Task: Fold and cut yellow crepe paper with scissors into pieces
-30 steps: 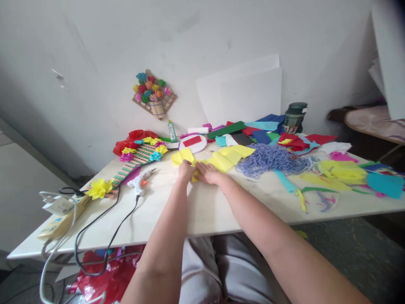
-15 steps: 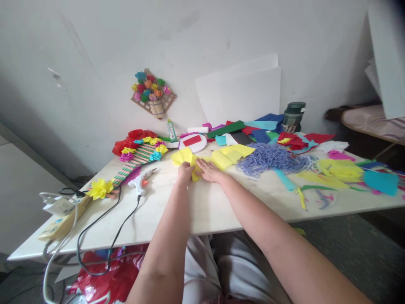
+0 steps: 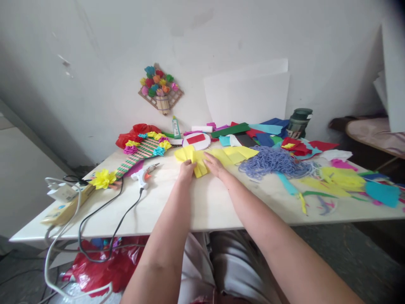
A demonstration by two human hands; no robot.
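A folded piece of yellow crepe paper [image 3: 200, 165] lies on the table between my hands. My left hand [image 3: 187, 169] is closed on its left edge, thumb on top. Stretched out at the paper's right side, my right hand [image 3: 214, 165] has its fingers extended and its fingertips at the paper's edge. Just behind the right hand is a longer yellow crepe paper strip [image 3: 236, 155]. Behind the folded paper, a white round piece [image 3: 205, 143] carries a red rectangle [image 3: 196, 138].
A glue gun [image 3: 139, 177] lies left, its cord running to a power strip [image 3: 60, 213]. Beside it is a woven striped piece [image 3: 136, 159] with paper flowers. A purple yarn pile [image 3: 272, 162], coloured paper scraps and a dark jar [image 3: 299, 122] are at right.
The right hand has shifted slightly right, off the top of the paper toward its edge, and more of the folded paper shows. The head view has turned slightly left.
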